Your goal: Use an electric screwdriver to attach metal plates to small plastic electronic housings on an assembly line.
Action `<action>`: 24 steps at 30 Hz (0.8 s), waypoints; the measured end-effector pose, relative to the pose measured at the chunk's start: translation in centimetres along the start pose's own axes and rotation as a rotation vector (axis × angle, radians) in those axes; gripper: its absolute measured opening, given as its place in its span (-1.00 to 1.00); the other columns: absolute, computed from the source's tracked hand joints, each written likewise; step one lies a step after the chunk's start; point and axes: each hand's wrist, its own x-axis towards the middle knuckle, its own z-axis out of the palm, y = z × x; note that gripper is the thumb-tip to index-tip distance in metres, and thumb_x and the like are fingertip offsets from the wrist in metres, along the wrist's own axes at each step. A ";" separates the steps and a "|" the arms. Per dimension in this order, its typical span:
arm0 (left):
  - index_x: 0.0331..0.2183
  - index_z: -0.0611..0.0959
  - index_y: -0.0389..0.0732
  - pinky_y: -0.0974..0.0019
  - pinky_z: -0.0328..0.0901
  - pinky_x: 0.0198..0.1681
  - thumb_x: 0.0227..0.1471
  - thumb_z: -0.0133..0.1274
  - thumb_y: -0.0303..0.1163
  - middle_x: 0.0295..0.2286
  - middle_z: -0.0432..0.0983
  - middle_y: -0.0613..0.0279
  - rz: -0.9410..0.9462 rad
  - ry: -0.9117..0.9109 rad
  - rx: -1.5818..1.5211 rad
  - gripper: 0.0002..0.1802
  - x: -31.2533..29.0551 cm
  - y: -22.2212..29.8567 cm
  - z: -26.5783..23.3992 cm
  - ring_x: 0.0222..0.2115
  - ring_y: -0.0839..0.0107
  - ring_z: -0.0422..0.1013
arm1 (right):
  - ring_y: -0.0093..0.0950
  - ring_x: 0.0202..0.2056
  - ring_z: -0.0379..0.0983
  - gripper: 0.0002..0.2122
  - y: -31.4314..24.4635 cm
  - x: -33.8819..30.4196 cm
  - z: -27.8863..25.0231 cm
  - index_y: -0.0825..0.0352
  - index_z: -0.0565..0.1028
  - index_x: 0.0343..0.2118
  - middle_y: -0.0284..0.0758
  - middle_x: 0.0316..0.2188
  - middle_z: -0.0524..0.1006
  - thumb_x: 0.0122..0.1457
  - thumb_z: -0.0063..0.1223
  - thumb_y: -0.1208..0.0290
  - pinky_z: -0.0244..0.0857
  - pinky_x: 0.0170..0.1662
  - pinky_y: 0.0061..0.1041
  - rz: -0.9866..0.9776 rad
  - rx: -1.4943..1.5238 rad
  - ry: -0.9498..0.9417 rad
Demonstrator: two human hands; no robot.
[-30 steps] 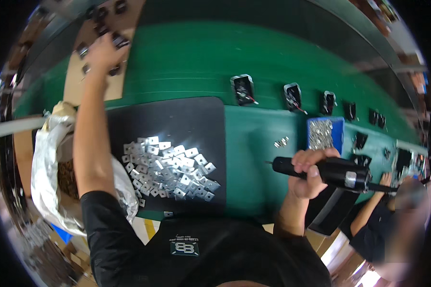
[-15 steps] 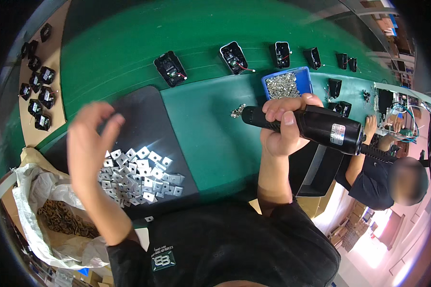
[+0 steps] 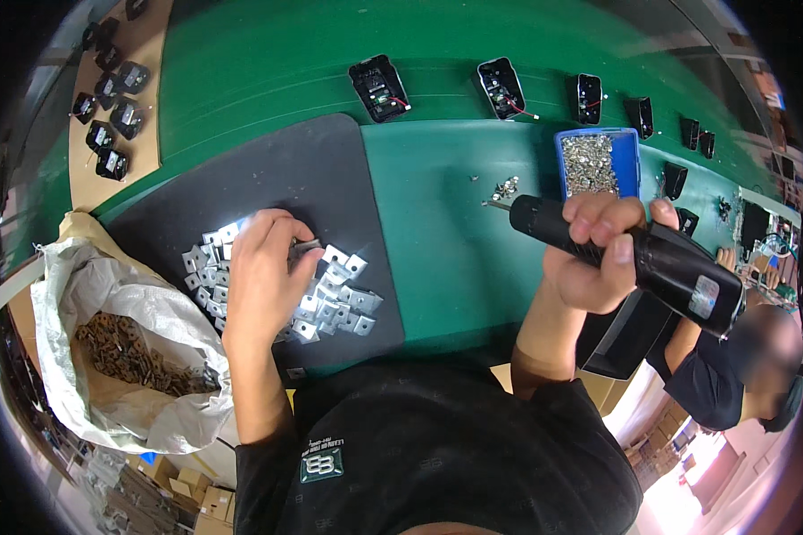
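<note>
A green belt (image 3: 268, 62) is running past beyond the fingertips, carrying black housings (image 3: 379, 87), with a dark mat (image 3: 268, 169) lying under the left hand (image 3: 260, 276). That hand's fingers are curling onto the pile of metal brackets (image 3: 335, 299), while the right hand (image 3: 591, 254) is gripping a black electric screwdriver (image 3: 638, 254) closed-fisted, a blue screw tray (image 3: 589, 162) sitting just beyond its knuckles.

The belt (image 3: 268, 62) is green. A black mat (image 3: 330, 169) lies on it. The little plates (image 3: 335, 299) on the mat are shiny silver. The driver (image 3: 633, 254) in the right hand (image 3: 593, 254) is black with a small grey label. The tray (image 3: 589, 165) is blue and full of silver screws. The cases (image 3: 379, 87) in a row are black inside, some with red wires. The sack (image 3: 120, 348) is white and holds brown bits. The board (image 3: 107, 107) is tan cardboard. The shirt (image 3: 437, 455) is black with a small white patch.
</note>
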 end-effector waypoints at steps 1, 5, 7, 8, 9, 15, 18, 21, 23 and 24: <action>-0.53 0.52 -0.27 0.17 0.21 -0.27 -0.34 0.20 -0.49 -0.47 0.42 0.15 -0.045 -0.026 0.017 -0.79 0.0 0.1 -0.1 -0.39 0.14 0.35 | -0.49 -0.67 0.29 -0.56 -0.3 -0.1 0.0 0.32 0.18 -0.06 -0.36 -0.66 0.31 -0.02 0.05 0.44 0.28 -0.52 -0.44 0.022 0.038 -0.008; -0.55 0.51 -0.25 0.22 0.24 -0.34 -0.30 0.23 -0.46 -0.62 0.42 0.21 -0.027 -0.021 0.141 -0.79 0.6 0.4 0.2 -0.48 0.21 0.38 | -0.51 -0.64 0.28 -0.56 -1.5 -0.2 -0.1 0.26 0.17 -0.07 -0.40 -0.65 0.31 -0.02 0.06 0.42 0.26 -0.50 -0.46 0.098 0.094 -0.040; -0.55 0.51 -0.28 0.31 0.25 -0.42 -0.29 0.24 -0.49 -0.63 0.42 0.21 -0.103 0.024 0.004 -0.79 1.7 1.1 0.6 -0.54 0.32 0.36 | -0.53 -0.63 0.27 -0.56 -1.7 -0.3 0.4 0.22 0.16 -0.09 -0.42 -0.65 0.31 -0.03 0.08 0.43 0.25 -0.47 -0.45 0.146 0.122 -0.042; -0.55 0.52 -0.32 0.39 0.26 -0.50 -0.28 0.25 -0.52 -0.64 0.42 0.21 -0.182 0.069 -0.137 -0.80 2.4 1.3 0.8 -0.61 0.44 0.35 | -0.53 -0.63 0.27 -0.56 -1.7 -0.4 0.4 0.22 0.16 -0.09 -0.42 -0.65 0.31 -0.03 0.08 0.43 0.25 -0.47 -0.45 0.142 0.123 -0.038; -0.53 0.53 -0.34 0.49 0.25 -0.56 -0.23 0.25 -0.50 -0.63 0.46 0.24 -0.122 0.124 -0.220 -0.80 3.3 1.1 1.1 -0.64 0.57 0.34 | -0.52 -0.63 0.28 -0.56 -1.6 -0.5 0.5 0.22 0.16 -0.09 -0.42 -0.65 0.31 -0.03 0.08 0.43 0.24 -0.48 -0.45 0.154 0.125 -0.042; -0.48 0.58 -0.30 0.36 0.31 -0.39 -0.19 0.20 -0.45 -0.52 0.50 0.15 -0.080 0.261 -0.272 -0.84 10.6 2.1 1.2 -0.51 0.34 0.44 | -0.52 -0.61 0.27 -0.57 -1.6 -1.0 0.7 0.20 0.16 -0.12 -0.41 -0.64 0.31 -0.04 0.10 0.46 0.24 -0.45 -0.45 0.217 0.156 -0.038; -0.49 0.59 -0.29 0.30 0.30 -0.28 -0.21 0.19 -0.45 -0.45 0.50 0.14 0.186 0.331 -0.045 -0.85 12.4 1.6 1.8 -0.42 0.24 0.43 | -0.51 -0.59 0.27 -0.57 -1.7 -1.2 0.4 0.19 0.15 -0.13 -0.40 -0.63 0.32 -0.05 0.10 0.47 0.25 -0.42 -0.44 0.265 0.170 -0.038; -0.53 0.58 -0.29 0.27 0.28 -0.23 -0.24 0.21 -0.45 -0.36 0.51 0.09 0.197 0.322 -0.048 -0.84 13.7 0.5 3.2 -0.34 0.17 0.43 | -0.51 -0.59 0.27 -0.57 -1.6 -1.2 0.3 0.19 0.15 -0.14 -0.40 -0.64 0.31 -0.05 0.10 0.48 0.25 -0.41 -0.44 0.293 0.158 -0.029; -0.54 0.57 -0.30 0.27 0.30 -0.25 -0.24 0.21 -0.45 -0.35 0.52 0.08 0.229 0.316 -0.039 -0.84 13.9 0.2 3.6 -0.34 0.15 0.44 | -0.51 -0.58 0.27 -0.56 -1.5 -1.1 0.3 0.19 0.15 -0.14 -0.40 -0.64 0.31 -0.06 0.10 0.49 0.25 -0.40 -0.43 0.310 0.160 -0.033; -0.49 0.55 -0.29 0.27 0.30 -0.27 -0.23 0.20 -0.45 -0.35 0.52 0.06 0.126 0.278 -0.089 -0.81 14.0 0.4 3.5 -0.35 0.14 0.45 | -0.51 -0.58 0.27 -0.56 -1.5 -1.0 0.3 0.19 0.15 -0.14 -0.40 -0.64 0.31 -0.06 0.10 0.49 0.25 -0.40 -0.43 0.310 0.158 -0.030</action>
